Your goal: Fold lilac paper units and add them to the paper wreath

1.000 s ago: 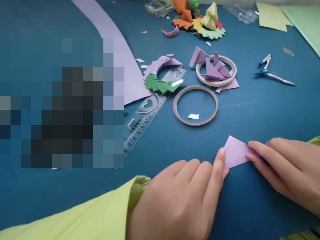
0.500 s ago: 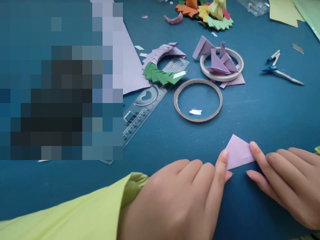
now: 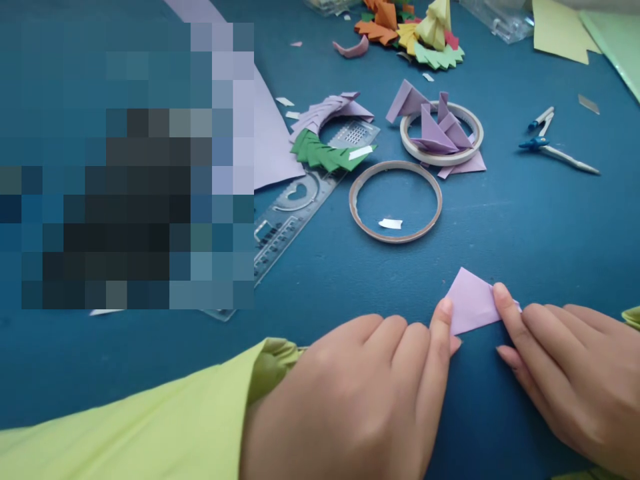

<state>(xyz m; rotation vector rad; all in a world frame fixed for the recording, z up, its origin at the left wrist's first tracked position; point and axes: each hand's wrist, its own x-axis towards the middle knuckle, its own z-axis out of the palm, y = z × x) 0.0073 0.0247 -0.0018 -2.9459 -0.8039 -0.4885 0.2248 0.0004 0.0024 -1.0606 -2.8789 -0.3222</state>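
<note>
A small folded piece of purple paper [image 3: 472,303] lies on the blue tabletop between my hands, one corner pointing away from me. My left hand [image 3: 360,380] grips its left corner, index finger on top and thumb tip just below; the other fingers are curled in. On the right edge presses the index finger of my right hand [image 3: 575,363], with that thumb a little apart from the paper and the other fingers bent. Beyond them rests a thin brown tape ring [image 3: 356,217] with a white scrap [image 3: 391,224] inside it.
Farther back are a purple-and-green folded paper ring [image 3: 320,155] on a clear ruler [image 3: 283,227], a white tape roll [image 3: 407,143] with folded purple pieces, and a compass [image 3: 540,143]. Purple sheet [image 3: 270,133] lies left; colourful paper pieces [image 3: 383,27] stand at the back. A blurred block hides the upper left.
My right index finger has slid slightly left and farther over the paper's right edge, and a corner now shows beyond it. The whole view has shifted a little.
</note>
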